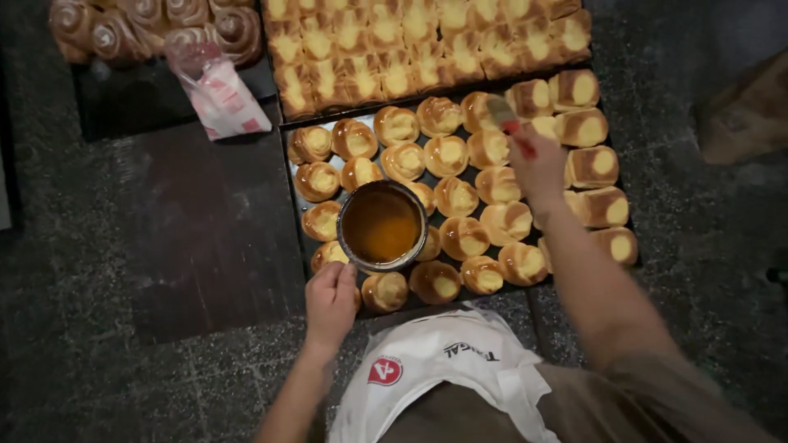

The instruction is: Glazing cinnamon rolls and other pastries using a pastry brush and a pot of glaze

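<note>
Dark speckled stone floor [98, 246] underfoot, trays laid straight on it. Up at the top left, a crumpled clear plastic bag [220, 92] with red and white print, slumped beside a tray of brown swirl buns [148, 29]. Down at the bottom, a white apron [443, 369] with a small red round badge and dark lettering across the chest. Over to the left hand [330, 301]: fingers curled together, gripping the near rim of a round metal bowl [382, 226] of amber glaze, held just above the front tray [294, 176] of golden cream-filled buns [447, 156]. Now the right hand [538, 168]: fingers closed tight round a red-handled pastry brush [509, 119], bristles down on a bun at the far right of that tray. Beyond, a second tray of paler square buns [427, 45], packed edge to edge.
</note>
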